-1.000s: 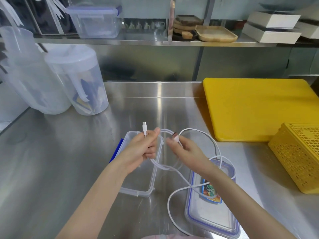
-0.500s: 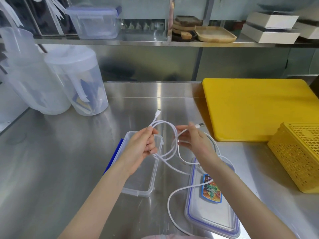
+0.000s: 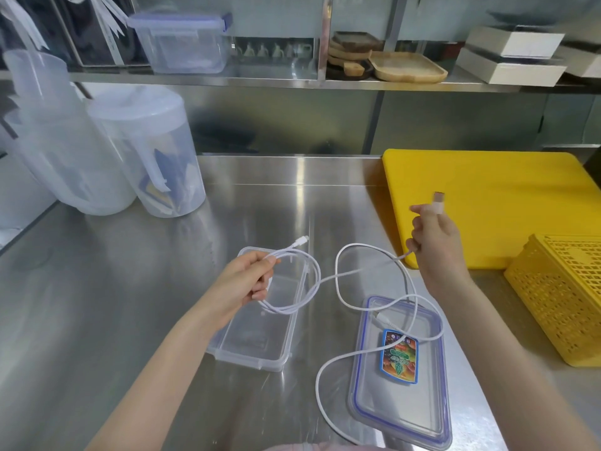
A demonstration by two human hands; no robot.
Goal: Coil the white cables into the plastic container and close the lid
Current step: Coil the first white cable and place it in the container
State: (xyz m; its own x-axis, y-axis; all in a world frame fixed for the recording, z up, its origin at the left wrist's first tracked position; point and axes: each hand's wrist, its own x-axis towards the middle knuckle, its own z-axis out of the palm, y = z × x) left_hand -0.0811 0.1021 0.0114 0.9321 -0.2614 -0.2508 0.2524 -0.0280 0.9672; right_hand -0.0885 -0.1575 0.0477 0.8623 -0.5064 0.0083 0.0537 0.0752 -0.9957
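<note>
Colourful sticker [image 3: 398, 357] on lid [image 3: 403, 415]: print too small, unreadable.

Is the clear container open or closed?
Open. The container has no lid on; its lid lies flat on the counter beside it.

Right hand [image 3: 437, 245] now farther right.

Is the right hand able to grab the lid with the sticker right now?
Probably not yet: the right hand already grips the white cable, and cable loops lie across the lid just below it.
</note>
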